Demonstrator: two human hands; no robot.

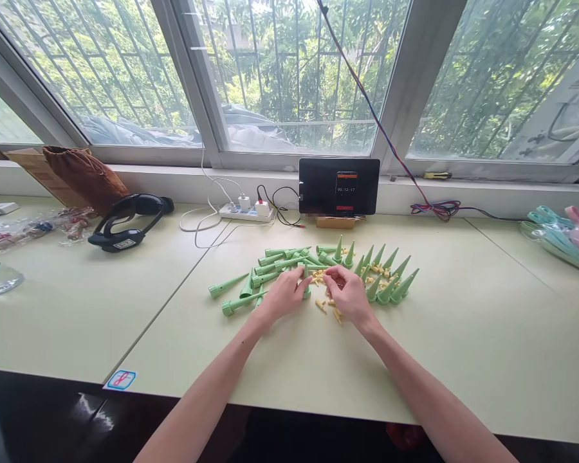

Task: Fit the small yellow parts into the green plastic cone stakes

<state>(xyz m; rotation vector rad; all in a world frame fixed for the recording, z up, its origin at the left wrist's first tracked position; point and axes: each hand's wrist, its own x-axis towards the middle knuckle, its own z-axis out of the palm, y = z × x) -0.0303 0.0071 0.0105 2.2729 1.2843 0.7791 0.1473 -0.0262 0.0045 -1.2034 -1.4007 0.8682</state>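
Pinching a green cone point(305, 272), the left hand point(284, 294) faces the right hand point(350, 296), whose grip I cannot tell.

upright green cones point(386, 294) bar the right; tabletop point(468, 315) beyond them lies open.

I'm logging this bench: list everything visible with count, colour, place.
Tapered plastic spikes: many, green, table centre
Small plastic pegs: many, yellow, among spikes
Flat tablet: one, black, below window
Cardboard block: one, brown, under tablet
Power strip: one, white, left of tablet
Thin cables: several, white, black, red, blue, near window
Bulky headset: one, black, table left
Cloth drawstring bag: one, brown, behind headset
Plastic container: one, clear, left edge
Wrapped packets: several, mixed colours, far left
Wrapped bundle: one, teal and pink, far right
Slim tool: one, yellow and black, windowsill
Bordered sticker: one, white and blue, front edge
Smooth table: one, pale green, foreground
Left hand: one, bare, around a spike
Right hand: one, bare, above pegs
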